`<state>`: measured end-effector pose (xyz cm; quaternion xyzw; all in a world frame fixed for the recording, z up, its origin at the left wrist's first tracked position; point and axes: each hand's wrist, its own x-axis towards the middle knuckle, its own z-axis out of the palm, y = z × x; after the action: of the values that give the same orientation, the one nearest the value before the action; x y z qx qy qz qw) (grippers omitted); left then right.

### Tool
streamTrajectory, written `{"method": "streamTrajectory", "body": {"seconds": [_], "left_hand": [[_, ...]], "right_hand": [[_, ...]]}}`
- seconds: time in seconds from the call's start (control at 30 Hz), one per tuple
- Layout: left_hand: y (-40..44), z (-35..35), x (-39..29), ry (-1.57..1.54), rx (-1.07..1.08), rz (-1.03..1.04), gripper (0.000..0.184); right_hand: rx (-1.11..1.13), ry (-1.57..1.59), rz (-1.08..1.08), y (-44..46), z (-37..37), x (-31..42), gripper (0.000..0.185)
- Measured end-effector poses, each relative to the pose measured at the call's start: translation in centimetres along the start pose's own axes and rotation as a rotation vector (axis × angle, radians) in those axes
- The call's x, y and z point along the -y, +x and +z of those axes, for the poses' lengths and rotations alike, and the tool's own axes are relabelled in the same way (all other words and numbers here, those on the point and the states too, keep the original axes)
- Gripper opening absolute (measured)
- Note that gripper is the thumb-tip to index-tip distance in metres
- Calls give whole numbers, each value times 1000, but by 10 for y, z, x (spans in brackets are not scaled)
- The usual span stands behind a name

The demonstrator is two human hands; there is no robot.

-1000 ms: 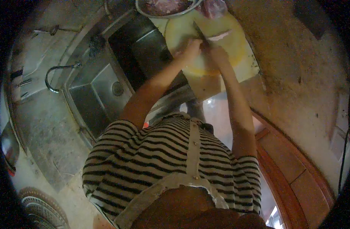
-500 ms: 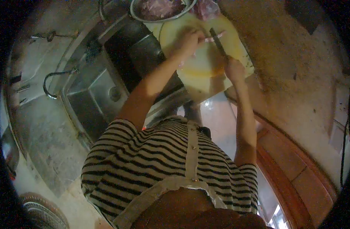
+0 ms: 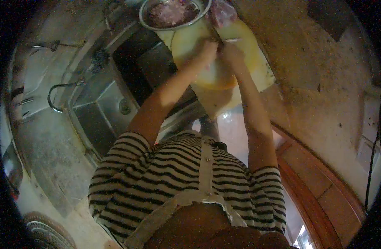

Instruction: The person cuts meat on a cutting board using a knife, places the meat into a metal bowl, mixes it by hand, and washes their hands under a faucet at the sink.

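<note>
On a round yellowish cutting board, my two hands are close together. My right hand is closed around the handle of a knife, whose dark blade points away from me. Left of the blade, my left hand is closed on a thin strip of meat. A pale end of the meat strip shows on the blade's right side; the part under my fingers is hidden. Just beyond the board stands a metal bowl with pinkish meat in it.
A clear plastic bag with something reddish inside lies by the bowl. To the left is a double steel sink with a curved faucet. A brownish counter extends right, above reddish wooden cabinet doors.
My right hand and the knife have moved left, up against my left hand. The blade now crosses the meat strip close to my left fingers. The view has shifted slightly.
</note>
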<state>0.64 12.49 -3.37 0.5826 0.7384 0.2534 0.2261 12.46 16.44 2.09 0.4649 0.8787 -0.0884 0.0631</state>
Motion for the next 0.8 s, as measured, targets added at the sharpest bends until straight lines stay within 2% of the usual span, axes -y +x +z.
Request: {"method": "streamTrajectory", "body": {"seconds": [0.07,0.1,0.17,0.27,0.33,0.37,0.4,0.43,0.47,0.53,0.57,0.63,0.73,0.8], "left_hand": [[-5,-13,-4,18,130,-44,26],[-9,-19,-5,-84,105,21,22],[-16,-30,-3,-191,86,83,18],[-21,-41,14,-542,46,-142,12],[-19,-41,21,-357,-79,105,17],[-21,-47,12,-354,-81,102,17],[-22,-52,1,-230,24,-12,21],[-25,-54,-6,-105,132,-133,24],[-27,-50,-8,-103,136,-141,24],[-25,-41,-17,354,-101,282,34],[-28,-36,-30,352,-99,286,34],[-33,-22,-54,370,-100,148,40],[-32,-5,-56,310,-185,242,41],[-32,-6,-50,263,-197,221,38]], "right_hand": [[26,122,4,-12,-7,-5,30],[48,233,6,-22,-12,-10,24],[194,173,130,-63,-18,-20,24],[221,84,145,-97,-11,-27,33],[178,59,107,-108,-3,-41,34],[140,38,65,-111,-4,-47,35],[141,38,59,-116,-6,-54,35],[14,183,113,-122,-15,-56,36],[-115,331,173,-128,-26,-56,38],[-141,343,205,-137,-54,-56,38],[-174,347,238,-139,-62,-58,39],[-118,308,265,-139,-56,-66,38],[-59,234,233,-143,-54,-65,35],[-6,226,160,-145,-62,-60,31]]}}
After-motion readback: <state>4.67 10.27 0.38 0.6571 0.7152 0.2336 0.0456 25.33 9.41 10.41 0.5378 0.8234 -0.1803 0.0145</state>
